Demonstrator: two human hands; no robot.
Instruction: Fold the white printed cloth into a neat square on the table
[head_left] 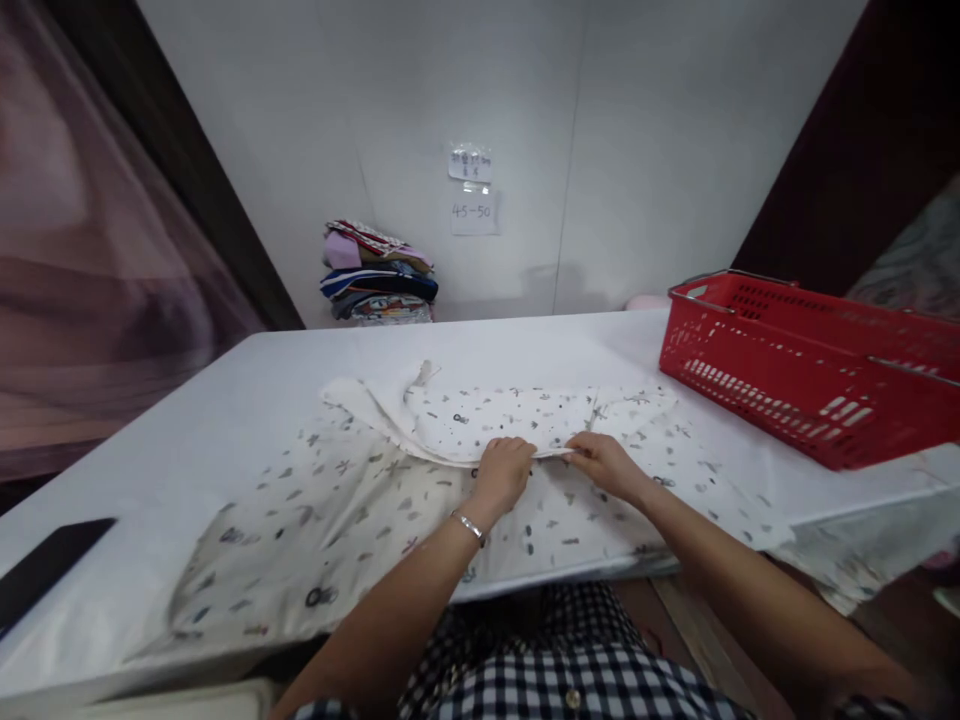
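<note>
A white cloth piece with small dark and grey printed figures, which looks like a garment, lies spread over the table in front of me. Its upper part is folded, and a narrow edge band curves across the middle. My left hand, with a silver bracelet at the wrist, has its fingers closed on this band. Close beside it on the right, my right hand pinches the same band between thumb and fingers. The fabric directly beneath both hands is hidden.
A red plastic basket with metal handles stands at the right. Folded clothes are stacked at the back left by the wall. A flat black object lies at the left edge of the white table. Paper notes hang on the wall.
</note>
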